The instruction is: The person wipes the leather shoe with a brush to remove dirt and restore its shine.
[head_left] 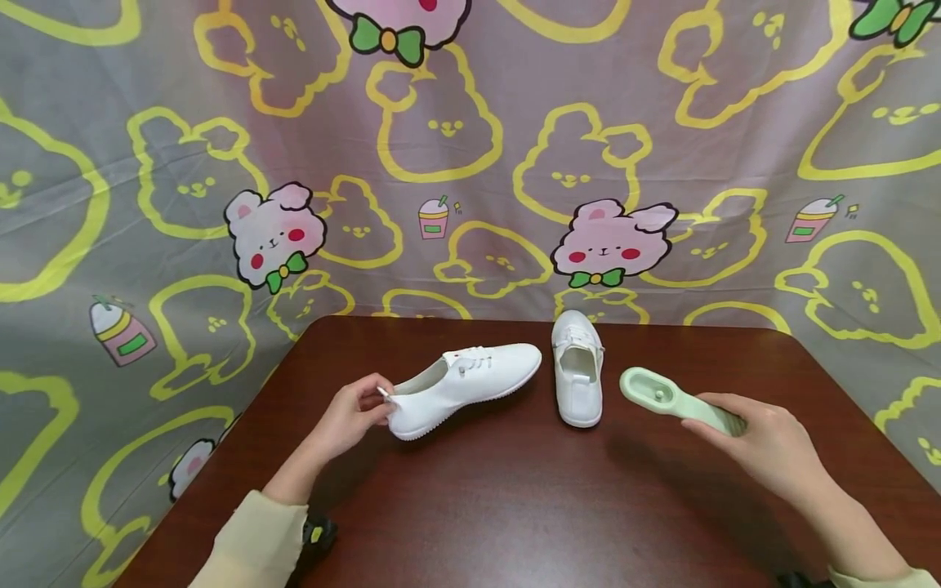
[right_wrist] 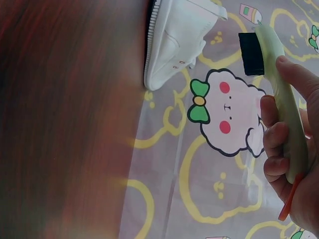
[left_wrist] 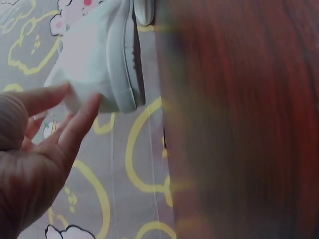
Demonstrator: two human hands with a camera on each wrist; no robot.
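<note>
My left hand [head_left: 351, 418] pinches a white shoe [head_left: 470, 380] by the heel, between thumb and fingers. The shoe lies slantwise over the brown table, toe to the right, its laced opening facing up. In the left wrist view the fingertips meet the back of the shoe heel [left_wrist: 92, 64]. My right hand [head_left: 772, 445] grips the handle of a pale green brush [head_left: 662, 394] above the table. Dark bristles [right_wrist: 251, 54] show on its head in the right wrist view. Between the hands stands the other white shoe [head_left: 579, 384], sole down, toe pointing away.
The dark brown table [head_left: 500, 506] reaches back to a grey curtain [head_left: 485, 106] printed with yellow outlines and pink cartoon animals. An orange-red strap [right_wrist: 291, 196] hangs by the brush's handle end. A black object [head_left: 318, 535] sits by the left cuff.
</note>
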